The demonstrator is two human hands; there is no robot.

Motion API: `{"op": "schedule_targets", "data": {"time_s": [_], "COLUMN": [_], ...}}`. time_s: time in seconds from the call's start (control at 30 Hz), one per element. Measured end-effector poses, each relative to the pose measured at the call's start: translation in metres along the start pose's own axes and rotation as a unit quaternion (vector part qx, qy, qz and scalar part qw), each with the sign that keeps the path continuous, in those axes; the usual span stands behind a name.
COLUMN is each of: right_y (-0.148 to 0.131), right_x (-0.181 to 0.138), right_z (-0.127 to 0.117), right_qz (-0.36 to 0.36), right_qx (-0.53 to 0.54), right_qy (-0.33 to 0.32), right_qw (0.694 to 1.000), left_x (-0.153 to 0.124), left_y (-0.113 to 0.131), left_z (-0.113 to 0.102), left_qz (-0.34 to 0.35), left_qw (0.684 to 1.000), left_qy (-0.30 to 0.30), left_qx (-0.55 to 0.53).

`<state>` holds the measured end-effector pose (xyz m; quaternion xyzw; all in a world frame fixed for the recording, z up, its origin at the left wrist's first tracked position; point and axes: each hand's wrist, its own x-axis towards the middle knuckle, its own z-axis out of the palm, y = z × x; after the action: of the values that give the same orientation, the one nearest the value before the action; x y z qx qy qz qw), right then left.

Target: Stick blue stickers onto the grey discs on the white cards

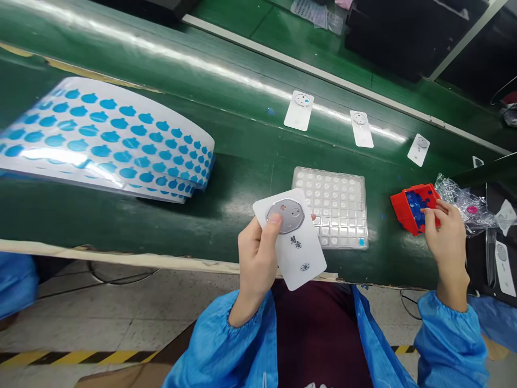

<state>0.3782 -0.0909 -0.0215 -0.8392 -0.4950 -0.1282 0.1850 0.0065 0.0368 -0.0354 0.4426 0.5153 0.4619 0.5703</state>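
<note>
My left hand (258,253) grips a white rectangular card (309,250) near the belt's front edge, with the thumb on its octagonal metal plate (286,215). Just behind the card lies a clear blister tray (333,207) with rows of small round pockets. My right hand (446,237) pinches the edge of a tilted red plastic box (402,207) holding blue pieces. Several similar white cards, such as this one (299,110), lie spaced along the green belt (242,167). At the left rests a stack of white sheets (105,134) printed with rows of blue shapes.
A crumpled clear plastic bag (460,202) lies beside the red box. Further right, white cards sit on a dark surface (480,258). A blue sleeve (16,285) of another person shows at the left edge. The belt's pale front edge (161,261) runs above a concrete floor.
</note>
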Motion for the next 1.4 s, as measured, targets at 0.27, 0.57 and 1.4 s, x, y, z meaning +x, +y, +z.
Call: {"op": "schedule_targets", "data": {"time_s": [0.27,0.57,1.4], "right_y": [-0.084,-0.147,-0.202], "right_x": [-0.007,0.006,-0.021], "right_z": [0.009,0.04,-0.001], "right_qz": [-0.142,-0.259,0.098], "right_qx": [0.066,0.114,0.529], "right_qy": [-0.003,-0.151,-0.298], "right_qw": [0.988,0.947,0.788], "left_x": [-0.001,-0.002,-0.015], "left_y": [0.006,0.007,0.006], "left_z": [0.005,0.007,0.023], "left_qz": [-0.008,-0.003,0.063], "left_qw": [0.999,0.997,0.987], "left_qy": [-0.024,-0.071,-0.116], "left_qx": [0.023,0.038,0.094]}}
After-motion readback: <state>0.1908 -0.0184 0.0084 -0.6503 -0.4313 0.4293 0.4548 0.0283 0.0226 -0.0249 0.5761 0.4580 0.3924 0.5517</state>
